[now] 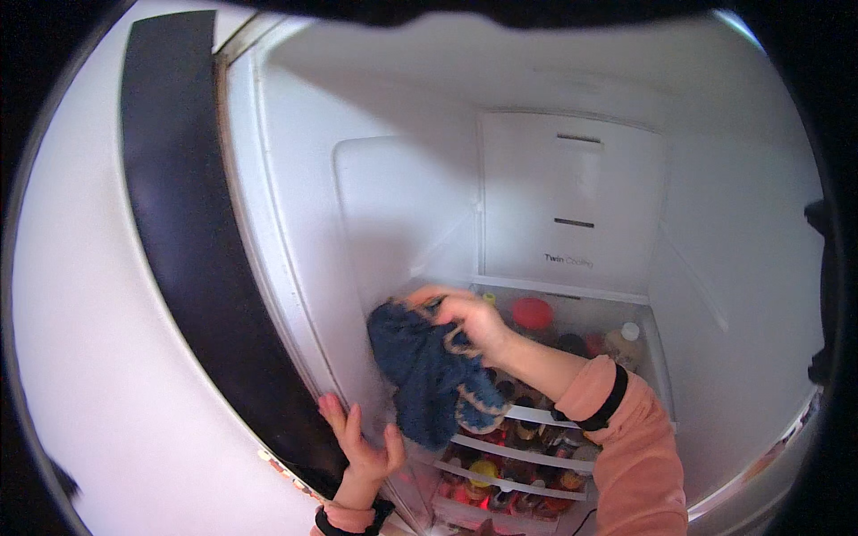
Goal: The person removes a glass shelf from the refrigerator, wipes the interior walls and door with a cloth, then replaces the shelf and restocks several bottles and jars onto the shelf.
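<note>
My right hand [472, 321] grips a dark blue cloth [422, 375] with a pale stitched edge. The cloth hangs down in loose folds against or close to the left inner wall [395, 194] of an open refrigerator. Lower down, my left hand [362, 442] rests with its fingers spread at the refrigerator's left front edge [295, 315], and it holds nothing. The cloth hides part of the wall and the left ends of the shelves.
Glass shelves [549, 455] with white front strips hold several jars and bottles below. A red-lidded jar [533, 313] and a white-capped bottle [629, 335] stand under the top glass shelf. The back panel [570, 194] has narrow vents. A dark side panel [177, 201] borders the left.
</note>
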### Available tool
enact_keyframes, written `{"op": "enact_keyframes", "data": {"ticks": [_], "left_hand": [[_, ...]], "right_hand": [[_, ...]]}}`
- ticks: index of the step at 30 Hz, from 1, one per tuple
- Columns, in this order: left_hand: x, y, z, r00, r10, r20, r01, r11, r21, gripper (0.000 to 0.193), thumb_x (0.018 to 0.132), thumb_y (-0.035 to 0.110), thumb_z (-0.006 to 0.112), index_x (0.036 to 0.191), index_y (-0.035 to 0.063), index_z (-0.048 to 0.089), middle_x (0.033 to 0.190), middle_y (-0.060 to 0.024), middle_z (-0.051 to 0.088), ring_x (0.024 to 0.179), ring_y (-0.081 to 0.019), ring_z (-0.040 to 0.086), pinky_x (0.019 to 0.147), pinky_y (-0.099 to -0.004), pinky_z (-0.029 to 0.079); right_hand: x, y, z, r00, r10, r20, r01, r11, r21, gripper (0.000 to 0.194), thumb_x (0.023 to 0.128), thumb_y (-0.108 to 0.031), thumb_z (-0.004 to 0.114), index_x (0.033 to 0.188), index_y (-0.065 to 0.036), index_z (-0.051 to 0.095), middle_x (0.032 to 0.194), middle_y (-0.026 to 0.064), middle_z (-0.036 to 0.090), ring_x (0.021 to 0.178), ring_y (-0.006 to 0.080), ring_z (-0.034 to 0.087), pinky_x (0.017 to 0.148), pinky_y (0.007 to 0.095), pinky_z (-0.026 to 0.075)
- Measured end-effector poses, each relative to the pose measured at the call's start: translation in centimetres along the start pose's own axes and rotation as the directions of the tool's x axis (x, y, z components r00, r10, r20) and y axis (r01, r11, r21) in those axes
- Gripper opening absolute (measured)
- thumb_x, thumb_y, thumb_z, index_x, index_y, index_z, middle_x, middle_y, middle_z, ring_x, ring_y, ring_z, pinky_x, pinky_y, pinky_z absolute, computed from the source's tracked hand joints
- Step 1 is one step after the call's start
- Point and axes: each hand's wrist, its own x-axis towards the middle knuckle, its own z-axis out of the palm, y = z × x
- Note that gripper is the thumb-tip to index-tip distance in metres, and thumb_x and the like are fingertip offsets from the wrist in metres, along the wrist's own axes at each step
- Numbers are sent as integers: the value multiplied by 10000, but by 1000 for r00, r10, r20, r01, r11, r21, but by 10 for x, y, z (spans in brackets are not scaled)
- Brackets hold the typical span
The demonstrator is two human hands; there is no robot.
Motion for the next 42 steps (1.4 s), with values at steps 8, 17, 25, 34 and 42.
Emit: {"op": "enact_keyframes", "data": {"ticks": [8,17,25,34,42], "left_hand": [[-7,4,0,998,56,-15,-56,998,-7,648,804,140,620,1383,-6,370,1495,-331,259,1426,-476,193,1158,-566,104],[0,12,-4,998,53,26,-51,996,-73,636,856,170,558,1405,-4,289,1542,-287,179,1451,-440,130,1166,-563,81],[-6,8,-4,1000,9,-25,-16,958,-288,641,937,357,499,1422,19,251,1559,-279,116,1455,-419,119,1164,-518,162],[-1,11,-1,997,-8,-82,-21,940,-340,636,919,396,479,1363,-27,312,1508,-299,238,1438,-431,169,1173,-557,77],[-45,33,-45,991,103,88,-49,876,-480,658,861,258,582,1388,-29,309,1469,-332,291,1401,-482,246,1148,-579,152]], "right_hand": [[48,-45,-44,870,-224,-439,327,929,173,423,741,-97,430,1092,42,620,988,149,646,882,263,625,827,389,531],[102,-37,21,406,-789,-460,382,605,-699,783,844,-494,683,1373,32,444,1524,302,188,1372,435,269,1113,478,263],[12,95,96,374,-859,-350,291,467,-835,344,828,-173,667,1090,45,618,1466,307,311,1320,469,368,1078,489,321],[-90,240,105,603,-611,-513,39,665,-745,409,768,-214,734,1039,72,624,1294,296,508,1108,430,566,943,448,458],[-174,265,44,743,24,-668,-35,999,-3,334,777,-177,708,1054,-4,639,1021,125,656,920,253,646,833,350,518]]}}
